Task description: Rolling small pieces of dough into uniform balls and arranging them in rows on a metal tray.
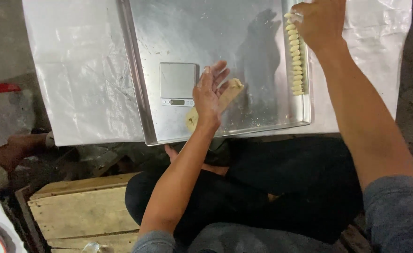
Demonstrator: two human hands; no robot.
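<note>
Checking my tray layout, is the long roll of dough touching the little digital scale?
Apart. In the head view, bare metal tray shows between the dough roll and the scale; the left hand rests on the dough.

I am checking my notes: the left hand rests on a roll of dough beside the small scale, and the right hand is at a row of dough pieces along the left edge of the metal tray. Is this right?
Not quite. The head view shows the row of dough pieces along the right edge of the metal tray, under the right hand. The left hand does rest on the roll of dough beside the small scale.
</note>
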